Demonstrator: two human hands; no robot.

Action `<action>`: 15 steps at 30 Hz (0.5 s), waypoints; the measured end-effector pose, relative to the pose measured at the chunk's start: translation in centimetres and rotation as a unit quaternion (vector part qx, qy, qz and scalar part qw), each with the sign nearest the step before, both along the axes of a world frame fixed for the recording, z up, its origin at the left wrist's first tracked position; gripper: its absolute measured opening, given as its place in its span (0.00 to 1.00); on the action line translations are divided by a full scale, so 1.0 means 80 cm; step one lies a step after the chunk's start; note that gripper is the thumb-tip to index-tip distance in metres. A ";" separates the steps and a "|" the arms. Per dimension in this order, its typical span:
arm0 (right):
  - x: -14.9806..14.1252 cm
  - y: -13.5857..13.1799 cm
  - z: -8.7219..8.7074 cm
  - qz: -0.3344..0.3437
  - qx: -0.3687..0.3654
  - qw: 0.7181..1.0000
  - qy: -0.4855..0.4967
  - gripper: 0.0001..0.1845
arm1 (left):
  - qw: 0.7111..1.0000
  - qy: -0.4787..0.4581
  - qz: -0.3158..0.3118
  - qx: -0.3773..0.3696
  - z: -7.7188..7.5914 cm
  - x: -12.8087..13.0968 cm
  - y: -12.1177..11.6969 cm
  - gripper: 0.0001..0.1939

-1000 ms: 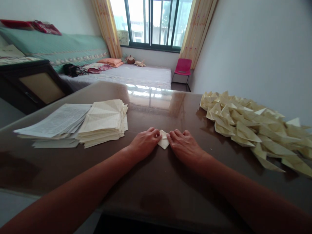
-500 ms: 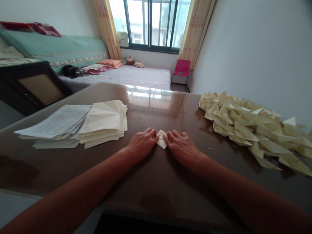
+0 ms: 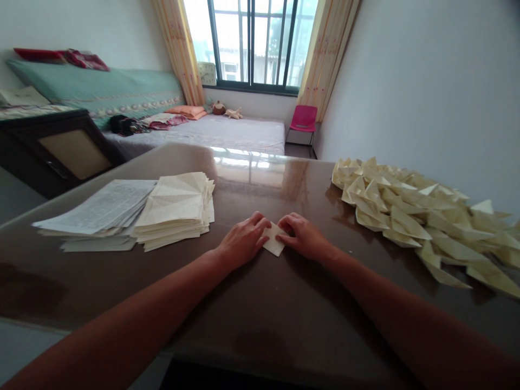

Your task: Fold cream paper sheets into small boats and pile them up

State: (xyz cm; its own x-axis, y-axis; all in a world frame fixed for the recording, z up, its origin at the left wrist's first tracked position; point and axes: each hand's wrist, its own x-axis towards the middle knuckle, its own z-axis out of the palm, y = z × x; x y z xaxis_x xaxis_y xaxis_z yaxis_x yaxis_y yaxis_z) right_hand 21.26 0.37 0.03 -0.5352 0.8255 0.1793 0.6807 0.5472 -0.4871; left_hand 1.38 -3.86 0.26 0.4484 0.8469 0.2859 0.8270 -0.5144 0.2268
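Note:
A small folded cream paper [image 3: 275, 245] lies on the brown table between my hands, one corner pointing toward me. My left hand [image 3: 246, 237] grips its left edge, fingers bent, thumb on the paper. On the opposite edge, my right hand [image 3: 303, 235] pinches the paper between thumb and curled fingers. Part of the paper's far side is covered by the fingers. To the left sits a stack of creased cream sheets [image 3: 174, 203]. At the right a large heap of folded paper boats [image 3: 398, 203] spreads along the table.
A pile of printed white sheets [image 3: 101, 206] overlaps the cream stack's left side. The glossy brown table [image 3: 260, 309] reaches toward a bed [image 3: 235, 130]. A dark cabinet [image 3: 24, 146] stands at the left, a pink chair [image 3: 304, 118] beyond the table, and a wall along the right.
The folded paper now shows a broader plain face and sits slightly nearer and to the right. My fingers have shifted, with both thumbs now visible on it. The view has tilted up slightly.

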 end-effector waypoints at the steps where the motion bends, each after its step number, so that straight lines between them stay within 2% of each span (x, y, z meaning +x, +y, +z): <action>1: 0.000 0.001 -0.001 0.006 -0.025 0.999 0.042 0.06 | 1.000 -0.018 0.006 0.000 0.000 0.000 -0.001 0.16; 3: -0.003 0.001 -0.002 0.019 -0.072 0.989 0.126 0.06 | 0.999 -0.041 0.007 -0.002 0.000 -0.002 -0.001 0.23; 4: -0.004 0.000 -0.002 0.025 -0.089 0.983 0.161 0.05 | 0.999 -0.046 0.001 -0.005 0.001 -0.002 0.000 0.22; 8: -0.010 -0.004 -0.005 0.026 -0.103 0.963 0.249 0.09 | 0.997 -0.077 0.006 -0.023 0.004 -0.004 0.003 0.10; 11: -0.011 -0.001 -0.008 -0.005 -0.094 0.954 0.284 0.15 | 0.985 -0.154 0.039 -0.068 0.006 -0.003 0.005 0.08; 15: -0.009 0.006 -0.015 0.004 -0.122 0.956 0.266 0.15 | 0.950 -0.277 0.021 -0.145 0.004 -0.001 0.009 0.05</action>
State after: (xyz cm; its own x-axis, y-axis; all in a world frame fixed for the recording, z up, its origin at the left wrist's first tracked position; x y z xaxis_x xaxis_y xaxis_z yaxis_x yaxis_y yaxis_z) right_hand 20.51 0.87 -1.19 -0.4278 0.8741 0.2302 0.2969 0.3764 -0.8776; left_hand 1.33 -3.15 0.56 0.2621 0.9398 0.2195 0.5574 -0.3330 0.7605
